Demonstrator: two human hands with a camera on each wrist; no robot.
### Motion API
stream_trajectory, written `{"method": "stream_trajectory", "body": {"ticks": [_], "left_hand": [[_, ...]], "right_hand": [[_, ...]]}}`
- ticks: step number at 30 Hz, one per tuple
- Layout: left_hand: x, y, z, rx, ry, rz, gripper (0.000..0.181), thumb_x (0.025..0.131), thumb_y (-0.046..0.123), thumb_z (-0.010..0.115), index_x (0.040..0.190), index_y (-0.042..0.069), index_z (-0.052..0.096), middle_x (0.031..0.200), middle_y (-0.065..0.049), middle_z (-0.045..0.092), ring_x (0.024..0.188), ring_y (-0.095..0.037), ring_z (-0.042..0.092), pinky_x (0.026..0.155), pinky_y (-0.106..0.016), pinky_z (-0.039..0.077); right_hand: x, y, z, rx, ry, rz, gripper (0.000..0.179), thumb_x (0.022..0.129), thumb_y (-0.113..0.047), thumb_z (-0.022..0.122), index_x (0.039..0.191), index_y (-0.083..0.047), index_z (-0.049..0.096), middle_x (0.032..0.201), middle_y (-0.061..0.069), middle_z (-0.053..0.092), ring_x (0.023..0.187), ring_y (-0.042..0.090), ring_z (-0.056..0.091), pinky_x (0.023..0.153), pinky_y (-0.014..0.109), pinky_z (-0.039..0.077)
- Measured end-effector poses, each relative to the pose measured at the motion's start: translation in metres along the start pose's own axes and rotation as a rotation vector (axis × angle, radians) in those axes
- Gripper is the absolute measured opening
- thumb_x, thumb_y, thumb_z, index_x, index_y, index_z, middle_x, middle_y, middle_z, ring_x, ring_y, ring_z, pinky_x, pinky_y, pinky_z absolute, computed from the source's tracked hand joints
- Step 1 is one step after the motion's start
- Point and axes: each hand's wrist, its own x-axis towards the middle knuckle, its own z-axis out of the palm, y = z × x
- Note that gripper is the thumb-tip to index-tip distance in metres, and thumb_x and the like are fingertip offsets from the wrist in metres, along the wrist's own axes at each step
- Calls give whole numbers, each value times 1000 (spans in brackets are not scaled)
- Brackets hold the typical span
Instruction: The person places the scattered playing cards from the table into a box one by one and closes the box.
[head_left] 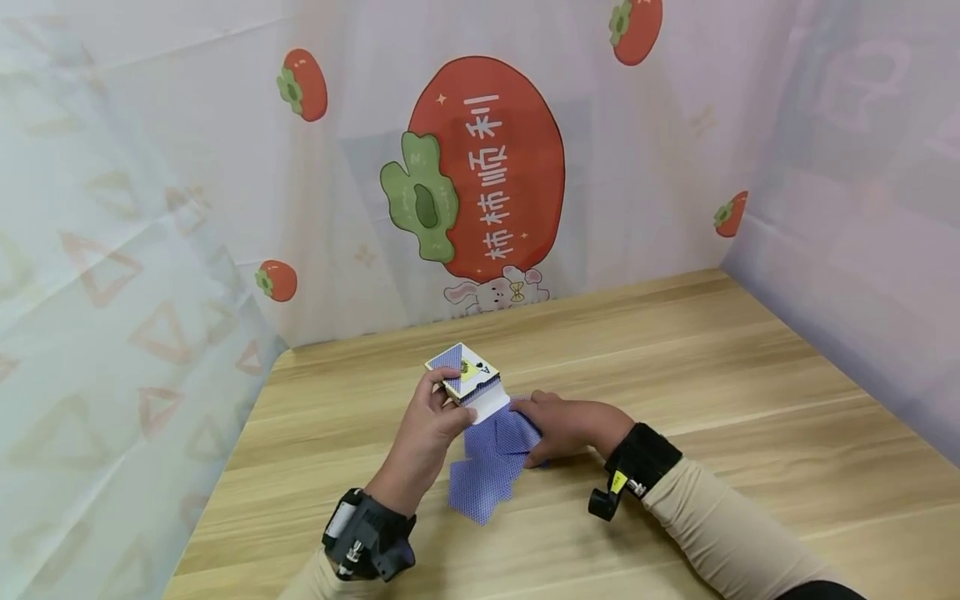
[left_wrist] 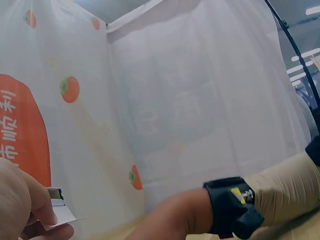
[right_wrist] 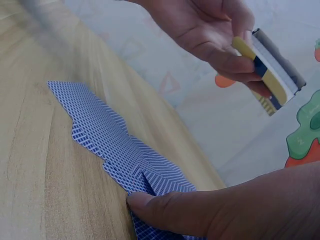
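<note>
While the left hand (head_left: 426, 433) is holding a small card box (head_left: 471, 367) above the table (head_left: 337, 442), the right hand (head_left: 573, 425) is working at the loose playing cards (head_left: 486, 479) lying just below and beside it. The left fingers are curling along the box's left side, with the thumb closing on the lower edge by the white flap (head_left: 492, 403), so the box is sitting firmly between them, tilted, its printed ace face showing upward. The flap is sticking out beyond the thumb, toward the right hand.

The right fingers and thumb are curving round the right end of the cards, parted by about the breadth of that end and gripping it; in the right wrist view the thumb is lying across the near edge, while the other fingertips are staying out of sight. The rest of the cards, blue patterned backs up, are overlapping and fanning unevenly away from this hand across the wood, their near end lying free of any finger. Behind the table, a pale cloth backdrop (head_left: 637, 183) is hanging, showing a large red persimmon (head_left: 528, 167).
</note>
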Motion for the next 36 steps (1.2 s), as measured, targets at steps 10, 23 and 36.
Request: {"method": "stream_trajectory", "body": {"ticks": [10,23,36], "left_hand": [[0,-4,-4,15,-1,11,62,82,-16,57,135,7,38,139,-24,45,114,-25,56,81,-27,51],[5,-3,-7,16,15,9,65,82,-15,57,138,9,36,145,-22,44,124,-30,52,85,-27,51],[6,-5,-3,5,14,27,65,82,-17,56,138,10,35,148,-21,43,126,-30,50,85,-28,51]], "right_hand": [[-6,-2,-14,-28,45,6,77,85,-39,79,148,-12,45,121,2,52,109,20,47,89,40,48],[-54,-30,-66,-147,249,-6,85,81,-48,82,146,-3,50,128,12,52,113,27,45,93,41,49],[-71,-53,-70,-130,308,-138,65,87,-52,74,139,-15,60,132,9,59,117,25,55,94,42,54]]}}
